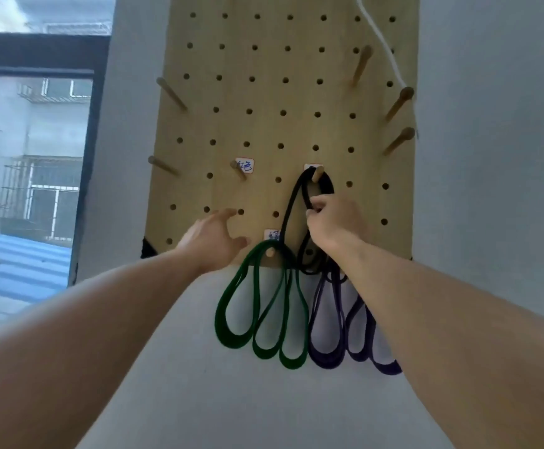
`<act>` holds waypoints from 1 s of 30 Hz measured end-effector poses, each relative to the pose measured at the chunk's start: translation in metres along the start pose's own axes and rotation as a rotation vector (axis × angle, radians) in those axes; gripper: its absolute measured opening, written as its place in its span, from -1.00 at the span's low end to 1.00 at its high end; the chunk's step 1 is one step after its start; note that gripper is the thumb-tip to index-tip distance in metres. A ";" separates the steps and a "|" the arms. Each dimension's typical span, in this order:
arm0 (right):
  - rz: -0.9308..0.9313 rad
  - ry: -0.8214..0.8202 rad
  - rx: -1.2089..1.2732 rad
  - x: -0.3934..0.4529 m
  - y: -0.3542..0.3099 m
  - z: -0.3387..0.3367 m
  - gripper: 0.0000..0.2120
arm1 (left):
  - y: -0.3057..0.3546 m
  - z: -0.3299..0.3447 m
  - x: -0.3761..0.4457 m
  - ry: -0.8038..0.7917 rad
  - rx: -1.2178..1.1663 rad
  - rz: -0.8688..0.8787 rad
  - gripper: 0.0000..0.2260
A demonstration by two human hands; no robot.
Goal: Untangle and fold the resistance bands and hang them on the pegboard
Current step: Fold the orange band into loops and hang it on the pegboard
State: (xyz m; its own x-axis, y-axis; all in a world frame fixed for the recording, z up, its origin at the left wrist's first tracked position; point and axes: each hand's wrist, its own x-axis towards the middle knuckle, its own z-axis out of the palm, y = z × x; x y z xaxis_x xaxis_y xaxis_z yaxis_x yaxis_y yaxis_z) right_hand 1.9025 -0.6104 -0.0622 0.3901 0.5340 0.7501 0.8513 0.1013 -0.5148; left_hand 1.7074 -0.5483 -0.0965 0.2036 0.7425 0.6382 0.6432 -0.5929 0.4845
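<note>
The black resistance band (291, 202) is looped over a wooden peg (317, 173) near the pegboard (264, 92) centre, so that its folds hang free. It is pinched in the curled grip of the right hand (332, 218), just below the peg. The left hand (214, 238), at nine o'clock of it, is spread open, holding nothing. The green band (257, 306) and purple band (354, 322) are hung at six o'clock.

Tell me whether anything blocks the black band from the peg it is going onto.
Nothing visible does. The black band is already looped over its peg, pinched by the right hand just below. The green band and purple band hang lower, clear of that peg. The left hand is open, off to the side.
</note>
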 end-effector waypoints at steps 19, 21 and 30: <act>-0.055 -1.120 0.049 -0.422 0.004 0.258 -0.56 | -0.285 0.042 -0.413 -0.588 0.190 -0.741 -0.33; -0.057 -1.236 0.015 -0.464 0.016 0.283 -0.55 | -0.306 0.045 -0.439 -0.715 0.229 -0.784 -0.31; -0.076 -1.581 -0.042 -0.609 0.037 0.392 -0.64 | -0.393 0.034 -0.471 -0.958 0.222 -0.943 -0.37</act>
State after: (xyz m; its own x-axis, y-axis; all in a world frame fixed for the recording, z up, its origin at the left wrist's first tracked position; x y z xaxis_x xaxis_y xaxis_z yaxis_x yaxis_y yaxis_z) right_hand 1.5592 -0.6031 -0.7005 -0.3738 0.8305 -0.4129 0.8700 0.1597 -0.4665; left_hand 1.3840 -0.6542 -0.6079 -0.0058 0.8115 -0.5843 0.9072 0.2500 0.3383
